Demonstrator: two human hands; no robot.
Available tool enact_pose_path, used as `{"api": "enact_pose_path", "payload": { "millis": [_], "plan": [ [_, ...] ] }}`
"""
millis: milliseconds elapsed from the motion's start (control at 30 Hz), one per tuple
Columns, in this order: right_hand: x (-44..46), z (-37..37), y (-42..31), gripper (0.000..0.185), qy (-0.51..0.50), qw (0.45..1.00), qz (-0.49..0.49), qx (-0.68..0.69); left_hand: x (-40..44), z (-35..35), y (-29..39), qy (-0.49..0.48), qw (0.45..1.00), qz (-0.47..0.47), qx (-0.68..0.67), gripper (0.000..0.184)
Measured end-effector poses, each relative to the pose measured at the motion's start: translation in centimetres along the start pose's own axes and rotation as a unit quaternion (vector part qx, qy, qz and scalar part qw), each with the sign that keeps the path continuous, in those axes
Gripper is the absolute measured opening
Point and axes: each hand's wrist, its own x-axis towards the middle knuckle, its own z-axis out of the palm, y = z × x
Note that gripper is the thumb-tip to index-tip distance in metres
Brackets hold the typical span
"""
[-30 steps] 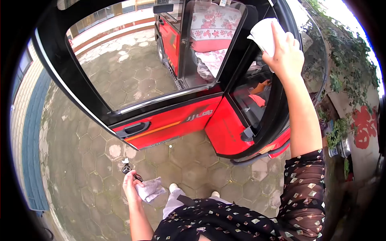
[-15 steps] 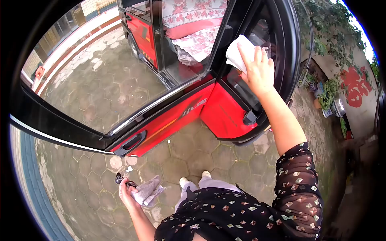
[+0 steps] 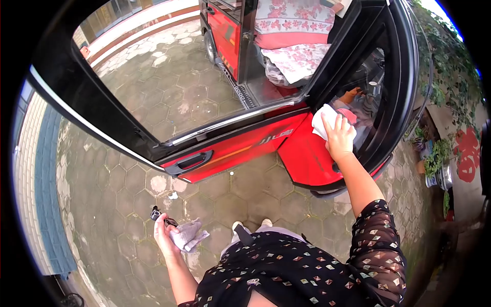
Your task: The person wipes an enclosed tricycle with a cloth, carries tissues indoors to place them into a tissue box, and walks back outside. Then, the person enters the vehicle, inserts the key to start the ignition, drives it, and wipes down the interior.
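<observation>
Down from the dark upper part of the small window, the right hand [image 3: 340, 137] has carried the white cloth [image 3: 320, 124] to the window's lower edge, while the left hand [image 3: 164, 236] stays low on the near left. The right hand's fingers are spread over the folded white cloth, grasping it, and it lies over the border between the small window [image 3: 377, 84] and the red panel [image 3: 309, 156] of the vehicle; the contact beneath it is hidden. The left hand's fingers are closed around a crumpled greyish cloth [image 3: 188, 235] and a small dark object [image 3: 156, 213] that sticks out on the left, too small to identify. To the left of the panel, the red door [image 3: 245, 143] stands open, its black handle [image 3: 189, 162] toward the near left end. Through the door's window, on the far side, a flowered cushion [image 3: 294, 23] and a flowered cloth [image 3: 297, 61] show. Hexagonal paving [image 3: 128, 199] spreads below, with a white scrap [image 3: 173, 195] lying just beyond the left hand. On the far right, potted plants [image 3: 436, 153] stand beside a wall.
</observation>
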Motion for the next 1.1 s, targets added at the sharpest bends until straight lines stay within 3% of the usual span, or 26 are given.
{"api": "enact_pose_path", "payload": {
  "millis": [33, 333, 400, 467, 533, 567, 600, 667, 700, 767, 800, 867, 1000, 1067, 1100],
  "plan": [
    [-0.1, 0.0, -0.4, 0.084, -0.055, 0.998, -0.006, 0.023, -0.3, 0.0, 0.2, -0.01, 1.0, -0.002, -0.001, 0.024],
    [-1.7, 2.4, -3.2, 0.098, -0.161, 0.979, -0.073, 0.099, -2.8, 0.8, 0.9, -0.007, 1.0, -0.014, -0.017, 0.023],
    [-2.6, 2.4, -4.9, 0.099, -0.198, 0.956, -0.067, 0.206, -2.9, 0.9, 0.9, -0.001, 1.0, -0.009, -0.026, 0.022],
    [-3.8, 0.7, -7.1, 0.096, -0.15, 0.921, -0.045, 0.356, -3.1, 1.3, 1.0, -0.018, 0.999, -0.024, -0.016, 0.02],
    [-4.2, -3.0, -8.9, 0.094, -0.196, 0.823, -0.009, 0.533, -3.1, 1.8, 1.0, -0.048, 0.998, -0.028, -0.008, 0.02],
    [-4.4, -1.6, -10.2, 0.091, -0.157, 0.735, -0.073, 0.656, -3.1, 2.4, 1.0, -0.052, 0.998, -0.031, -0.011, 0.02],
    [-5.2, -2.9, -11.6, 0.084, -0.218, 0.511, -0.021, 0.831, -3.1, 3.0, 1.0, -0.058, 0.998, -0.035, -0.013, 0.02],
    [-5.7, -6.6, -12.2, 0.078, -0.289, 0.326, 0.019, 0.9, -3.2, 4.1, 0.8, -0.097, 0.994, -0.048, -0.009, 0.022],
    [-6.3, -7.2, -12.6, 0.078, -0.289, 0.324, 0.023, 0.901, -3.4, 4.8, 0.7, -0.112, 0.992, -0.051, 0.0, 0.023],
    [-7.1, -8.2, -13.3, 0.068, -0.382, 0.036, 0.03, 0.923, -3.7, 6.4, 0.4, -0.138, 0.989, -0.052, 0.024, 0.026],
    [-7.3, -9.0, -13.5, 0.068, -0.381, 0.033, 0.031, 0.924, -3.8, 6.9, 0.2, -0.16, 0.985, -0.059, 0.033, 0.028],
    [-7.6, -10.3, -13.8, 0.058, -0.423, -0.155, 0.052, 0.891, -4.0, 7.9, -0.3, -0.205, 0.974, -0.09, 0.044, 0.025],
    [-8.2, -9.8, -15.3, 0.053, -0.419, -0.151, 0.064, 0.893, -5.0, 10.4, -0.8, -0.285, 0.95, -0.096, 0.086, 0.036],
    [-8.6, -10.2, -15.5, 0.052, -0.422, -0.229, 0.048, 0.876, -4.9, 10.8, -2.3, -0.32, 0.938, -0.107, 0.081, 0.043],
    [-8.8, -10.8, -15.6, 0.052, -0.423, -0.23, 0.048, 0.875, -5.0, 11.1, -2.6, -0.336, 0.933, -0.107, 0.08, 0.047]
  ]
}}
